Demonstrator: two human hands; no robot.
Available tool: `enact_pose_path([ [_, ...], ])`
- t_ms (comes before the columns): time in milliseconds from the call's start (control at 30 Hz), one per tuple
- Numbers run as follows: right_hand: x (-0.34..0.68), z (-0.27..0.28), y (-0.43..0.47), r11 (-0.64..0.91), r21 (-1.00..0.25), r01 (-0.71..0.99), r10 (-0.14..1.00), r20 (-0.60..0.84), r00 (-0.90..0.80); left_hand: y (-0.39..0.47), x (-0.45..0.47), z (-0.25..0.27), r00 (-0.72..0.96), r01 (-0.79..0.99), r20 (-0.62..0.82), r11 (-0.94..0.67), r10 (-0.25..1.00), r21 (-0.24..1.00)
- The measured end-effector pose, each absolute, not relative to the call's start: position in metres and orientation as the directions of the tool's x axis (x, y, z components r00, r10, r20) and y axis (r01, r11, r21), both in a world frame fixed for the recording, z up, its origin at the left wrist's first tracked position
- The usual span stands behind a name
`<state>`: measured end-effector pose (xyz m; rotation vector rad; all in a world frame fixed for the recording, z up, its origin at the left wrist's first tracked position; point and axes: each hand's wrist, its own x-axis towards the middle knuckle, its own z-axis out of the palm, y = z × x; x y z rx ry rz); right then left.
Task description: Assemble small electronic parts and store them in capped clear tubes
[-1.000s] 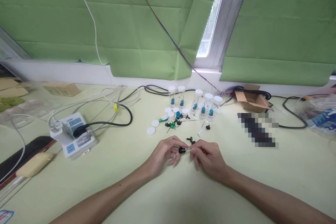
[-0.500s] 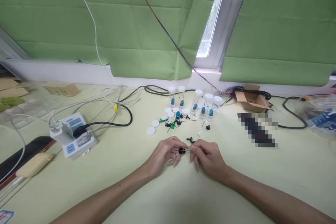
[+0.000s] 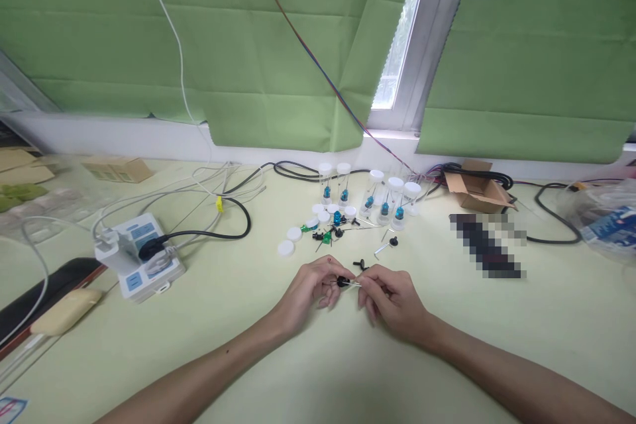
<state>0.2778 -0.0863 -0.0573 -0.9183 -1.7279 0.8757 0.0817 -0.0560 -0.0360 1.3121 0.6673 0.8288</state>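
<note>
My left hand (image 3: 314,283) is closed around a small round black part (image 3: 342,281), holding it low over the table. My right hand (image 3: 395,293) pinches a thin silver rod (image 3: 354,284) that reaches to the black part; the fingers hide the rod's right end. Just behind my right fingertips lies another black piece (image 3: 362,265). Farther back are an L-shaped metal hex key (image 3: 381,250) and a black knob-like part (image 3: 393,241). Green parts (image 3: 326,237), a blue part (image 3: 337,217) and loose white caps (image 3: 285,248) are scattered to their left.
Several clear tubes (image 3: 370,197) with white lids stand behind the parts, blue pieces inside. At left sits a power strip (image 3: 149,258) with plugs and cables. An open cardboard box (image 3: 479,192) and a pixelated dark object (image 3: 484,248) are at right. Green blinds (image 3: 288,66) hang behind.
The black part has turned slightly and risen a little between my hands, and the silver rod now tilts down toward the right. Both hands stay in nearly the same place.
</note>
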Motion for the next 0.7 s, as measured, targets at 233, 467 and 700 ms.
enact_pose_path([
  [233,0.278,-0.0595,-0.0859,0.432,-0.892,0.131,0.877,0.382,-0.291,-0.0537,0.0804,-0.0401,0.549,-0.164,0.045,0.055,0.835,0.985],
  [467,0.2795,-0.0595,-0.0878,0.458,-0.885,0.084,0.861,0.419,-0.288,-0.0543,0.0806,-0.0412,0.551,-0.178,0.041,0.069,0.833,0.982],
  [700,0.2785,-0.0583,-0.0857,0.448,-0.892,0.059,0.857,0.41,-0.313,-0.0563,0.0813,-0.0342,0.556,-0.199,0.006,0.126,0.831,0.972],
])
